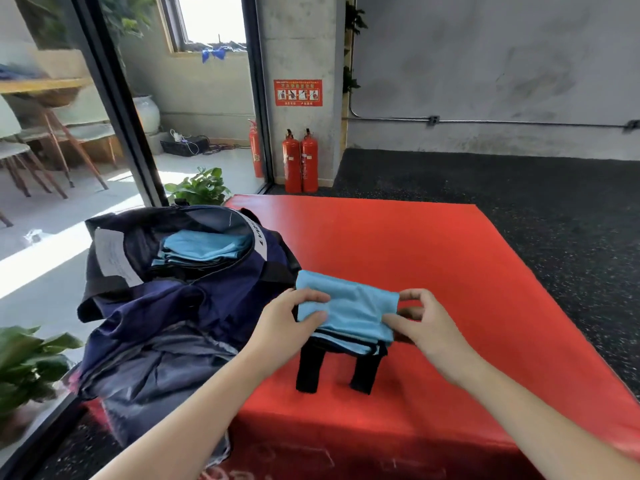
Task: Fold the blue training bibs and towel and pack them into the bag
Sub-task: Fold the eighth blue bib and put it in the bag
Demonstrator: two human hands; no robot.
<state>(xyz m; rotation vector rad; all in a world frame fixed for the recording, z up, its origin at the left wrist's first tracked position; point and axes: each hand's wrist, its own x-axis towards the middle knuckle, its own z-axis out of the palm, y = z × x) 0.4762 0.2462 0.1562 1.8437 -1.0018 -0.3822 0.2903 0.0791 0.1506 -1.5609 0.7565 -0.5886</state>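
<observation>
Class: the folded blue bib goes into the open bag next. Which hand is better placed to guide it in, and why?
Left, probably. The left hand pinches the bib on the side beside the bag; the right hand holds the far edge.

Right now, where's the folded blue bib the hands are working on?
In the head view, the folded blue bib lies low and centre on the red mat, gripped between left hand and right hand, just right of the open navy bag.

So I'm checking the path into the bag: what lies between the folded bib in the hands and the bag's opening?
Head view: only the bag's navy side fabric lies between the bib and the opening.
</observation>
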